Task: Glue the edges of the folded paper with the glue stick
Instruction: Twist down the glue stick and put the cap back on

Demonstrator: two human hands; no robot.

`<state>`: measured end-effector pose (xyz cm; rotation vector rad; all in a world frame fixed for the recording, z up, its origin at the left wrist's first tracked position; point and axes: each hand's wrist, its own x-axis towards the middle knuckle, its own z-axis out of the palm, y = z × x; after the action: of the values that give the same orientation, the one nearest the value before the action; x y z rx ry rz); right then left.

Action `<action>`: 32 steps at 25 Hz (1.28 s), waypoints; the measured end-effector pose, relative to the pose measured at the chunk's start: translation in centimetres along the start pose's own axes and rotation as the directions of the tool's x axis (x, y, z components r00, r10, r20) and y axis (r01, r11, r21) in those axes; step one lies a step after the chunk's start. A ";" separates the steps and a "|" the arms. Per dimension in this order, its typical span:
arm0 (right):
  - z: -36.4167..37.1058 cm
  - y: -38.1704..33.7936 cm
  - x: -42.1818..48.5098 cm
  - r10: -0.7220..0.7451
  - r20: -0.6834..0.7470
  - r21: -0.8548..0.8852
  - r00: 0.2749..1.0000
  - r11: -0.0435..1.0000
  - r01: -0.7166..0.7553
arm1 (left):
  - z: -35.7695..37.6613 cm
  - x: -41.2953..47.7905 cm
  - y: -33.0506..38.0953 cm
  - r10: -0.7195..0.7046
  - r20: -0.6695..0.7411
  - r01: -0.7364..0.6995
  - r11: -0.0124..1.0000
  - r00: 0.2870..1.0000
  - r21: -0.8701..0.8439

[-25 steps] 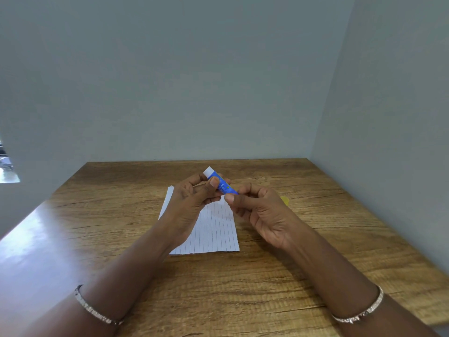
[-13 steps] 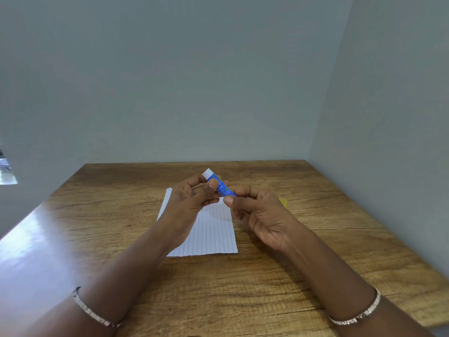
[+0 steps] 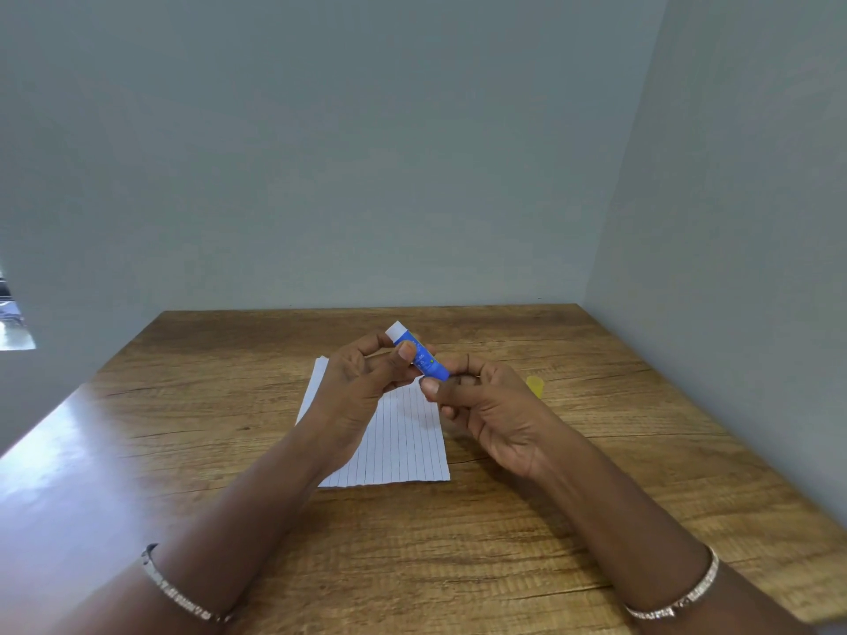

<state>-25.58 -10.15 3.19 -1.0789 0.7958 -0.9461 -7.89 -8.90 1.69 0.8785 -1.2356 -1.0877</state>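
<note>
A blue glue stick (image 3: 424, 359) with its white tip pointing up and away is held above the table by both hands. My left hand (image 3: 362, 391) pinches its upper body between thumb and fingers. My right hand (image 3: 486, 405) grips its lower end with thumb and fingertips. Under the hands a folded sheet of lined white paper (image 3: 403, 446) lies flat on the wooden table (image 3: 504, 520); my left hand and forearm hide its left part.
A small yellow cap (image 3: 535, 386) lies on the table just right of my right hand. Grey walls close off the table at the back and on the right. Each wrist wears a metal bangle.
My right hand has shifted its fingers slightly around the lower end of the glue stick. The stick and my left hand have stayed almost in place.
</note>
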 end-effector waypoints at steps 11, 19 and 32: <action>0.3 -0.3 -0.1 0.044 0.053 0.129 0.998 0.990 -0.050 | -0.5 0.0 0.3 -0.019 -0.006 0.018 1.000 1.000 -0.014; 0.4 -0.2 0.0 0.089 0.030 0.104 0.996 0.990 -0.091 | -0.5 0.1 0.2 -0.016 -0.014 0.016 1.000 1.000 0.003; 0.0 -0.1 0.2 0.099 0.019 0.226 0.995 0.969 -0.101 | -0.4 0.0 0.3 -0.016 -0.022 0.016 1.000 1.000 0.009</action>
<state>-25.52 -10.32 3.32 -0.8357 0.7102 -0.9225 -7.47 -8.85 1.88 0.9063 -1.2184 -1.0831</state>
